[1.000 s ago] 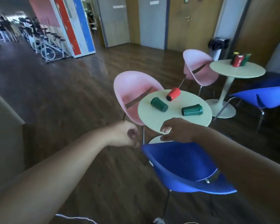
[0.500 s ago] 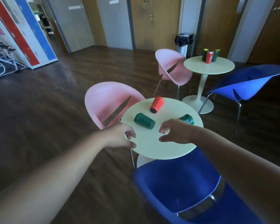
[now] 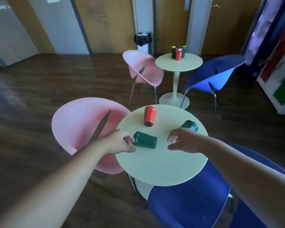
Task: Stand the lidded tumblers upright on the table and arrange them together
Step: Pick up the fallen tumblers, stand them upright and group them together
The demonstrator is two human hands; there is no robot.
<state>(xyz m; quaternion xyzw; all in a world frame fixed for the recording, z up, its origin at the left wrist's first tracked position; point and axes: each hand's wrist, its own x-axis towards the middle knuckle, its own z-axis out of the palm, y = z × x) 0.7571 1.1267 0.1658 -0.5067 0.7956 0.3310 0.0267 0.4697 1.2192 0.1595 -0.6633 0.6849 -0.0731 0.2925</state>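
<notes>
Tumblers lie toppled on the round table (image 3: 161,170): red tumbler (image 3: 149,116) far, two green ones nearer. The left hand (image 3: 120,142), fingers parted, touches the near green tumbler (image 3: 145,140); the right hand (image 3: 182,140), loosely curled and empty, hovers before the other green tumbler (image 3: 189,125). Likely next: grasp and tip upright.

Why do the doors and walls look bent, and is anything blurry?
Head view: the wide-angle lens bows the brown wooden doors near the edges; the dark wood floor at left is smeared; the red lidded tumbler lying on the round pale table stays fairly sharp.
</notes>
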